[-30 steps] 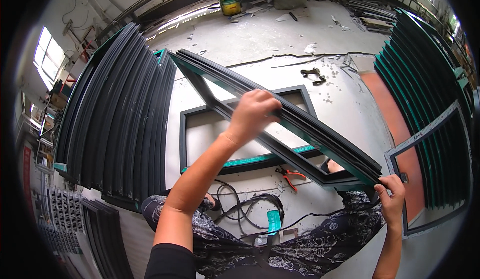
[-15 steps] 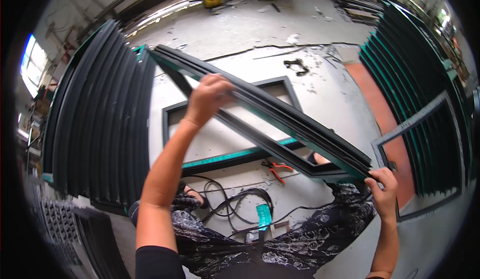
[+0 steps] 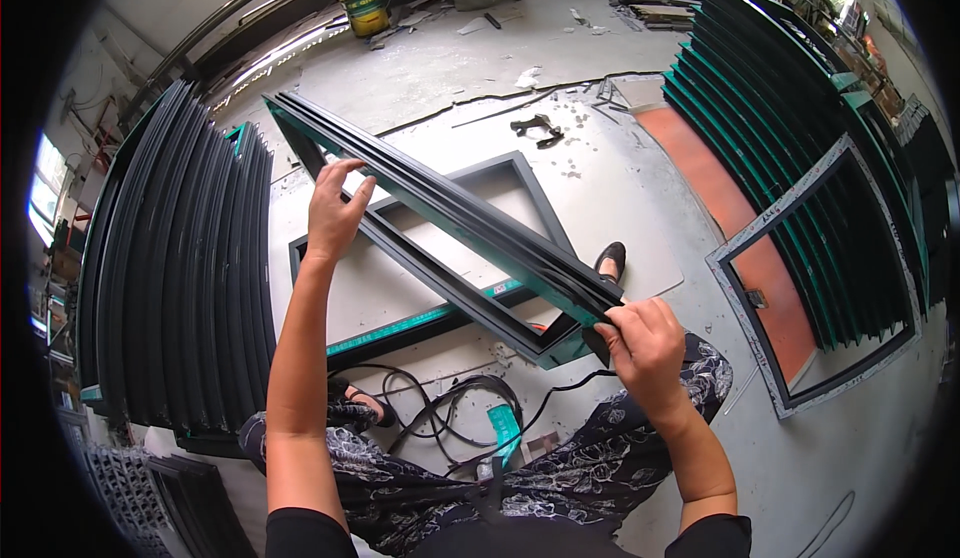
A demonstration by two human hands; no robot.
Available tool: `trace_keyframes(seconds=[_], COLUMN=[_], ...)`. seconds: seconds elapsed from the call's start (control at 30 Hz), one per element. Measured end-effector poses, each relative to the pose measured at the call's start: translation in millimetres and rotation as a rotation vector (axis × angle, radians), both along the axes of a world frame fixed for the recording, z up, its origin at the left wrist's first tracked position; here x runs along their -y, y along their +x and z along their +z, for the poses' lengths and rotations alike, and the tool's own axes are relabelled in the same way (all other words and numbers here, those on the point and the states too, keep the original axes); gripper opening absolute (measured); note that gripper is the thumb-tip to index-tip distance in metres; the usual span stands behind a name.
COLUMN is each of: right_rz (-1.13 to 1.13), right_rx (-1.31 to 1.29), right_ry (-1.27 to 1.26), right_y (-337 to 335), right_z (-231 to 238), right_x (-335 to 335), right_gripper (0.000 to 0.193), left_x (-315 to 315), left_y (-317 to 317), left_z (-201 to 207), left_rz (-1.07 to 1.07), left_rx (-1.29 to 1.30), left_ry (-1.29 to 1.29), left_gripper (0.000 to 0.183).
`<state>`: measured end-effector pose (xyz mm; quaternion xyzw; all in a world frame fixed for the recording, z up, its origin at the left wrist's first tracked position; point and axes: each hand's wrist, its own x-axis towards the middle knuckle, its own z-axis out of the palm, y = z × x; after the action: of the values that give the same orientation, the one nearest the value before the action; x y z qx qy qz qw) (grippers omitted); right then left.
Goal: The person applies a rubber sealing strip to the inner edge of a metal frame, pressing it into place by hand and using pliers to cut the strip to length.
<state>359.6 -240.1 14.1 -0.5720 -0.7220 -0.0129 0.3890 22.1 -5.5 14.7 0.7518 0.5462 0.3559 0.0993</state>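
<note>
A dark grey window frame (image 3: pixel 450 220) with green film along its sides is tilted up in front of me, running from far left to near right. My right hand (image 3: pixel 650 353) is closed around its near right corner. My left hand (image 3: pixel 337 210) is at its left part, thumb and fingers apart, fingertips at the upper bar; whether they press on it is hard to tell. Beneath, a second dark frame (image 3: pixel 535 198) lies flat on a white board (image 3: pixel 600 218), partly covered by the raised one.
Stacked dark frames (image 3: pixel 180 278) stand at left, and more green-edged frames (image 3: pixel 780 148) at right, with a grey-edged frame (image 3: pixel 735 288) leaning there. A black cable (image 3: pixel 440 413) coils between my legs near a green strip (image 3: pixel 505 433). A black tool (image 3: pixel 538 130) and a yellow-green bucket (image 3: pixel 366 10) lie farther off.
The raised frame has shifted left, and its near right corner has come in toward me with my right hand. My left hand has moved left along it, its fingers now spread.
</note>
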Motion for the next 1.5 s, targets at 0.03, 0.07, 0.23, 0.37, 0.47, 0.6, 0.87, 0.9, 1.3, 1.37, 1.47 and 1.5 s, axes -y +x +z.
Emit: trace_keyframes(seconds=[0.03,0.07,0.23,0.37,0.47,0.6,0.87,0.9,1.3,1.37,1.47,1.5], right_rz=[0.023,0.038,0.092,0.104,0.062,0.191,0.855,0.958,0.845,0.819,0.748,0.733], right_rx=[-0.001,-0.019,0.01,-0.059,-0.102,-0.234,-0.681,-0.669,-0.427,-0.336,-0.1,-0.033], right_ry=[0.013,0.003,0.046,0.04,0.014,-0.081,-0.621,-0.649,-0.349,-0.334,-0.302,-0.281], right_y=[-6.9,-13.9,-44.6,-72.2,-83.8,-90.7,-143.9,-162.9,-254.6,-247.8,-233.5,-231.8], right_z=[-0.5,-1.2,-8.4,-6.8,-18.4,-27.9,-97.2,-107.9,-156.7,-160.1,-164.1,-159.1], right_x=[0.5,1.9,13.7,26.4,35.9,54.8,17.2,9.4,8.3,-12.3,-47.8,-61.6], right_gripper=[0.019,0.019,0.018,0.017,0.016,0.049,0.074,0.069,0.028,0.028,0.03,0.032], left_x=[8.6,19.4,95.7,73.4,77.0,98.3,156.8,165.2,195.2,189.1,165.2,156.5], left_y=[-2.2,0.3,80.7,96.8,98.9,71.1,-36.7,-49.5,-145.6,-145.1,-140.9,-140.7], left_z=[4.4,-9.9,-22.7,-35.9,-47.8,-47.8,-19.6,-15.6,-72.1,-103.1,-148.3,-163.3], left_rz=[0.05,0.113,0.09,0.175,0.12,0.108,-0.09,-0.084,-0.141,-0.022,0.031,0.075], left_rx=[0.137,0.389,1.01,1.299,1.349,1.398,1.69,1.649,1.838,2.004,2.159,2.187], left_ry=[-0.165,-0.278,-0.778,-0.766,-0.737,-0.774,-0.893,-0.867,-0.648,-0.561,-0.581,-0.611], left_gripper=[0.051,0.073,0.118,0.041,0.028,0.026,0.046,0.051,0.069,0.067,0.061,0.06])
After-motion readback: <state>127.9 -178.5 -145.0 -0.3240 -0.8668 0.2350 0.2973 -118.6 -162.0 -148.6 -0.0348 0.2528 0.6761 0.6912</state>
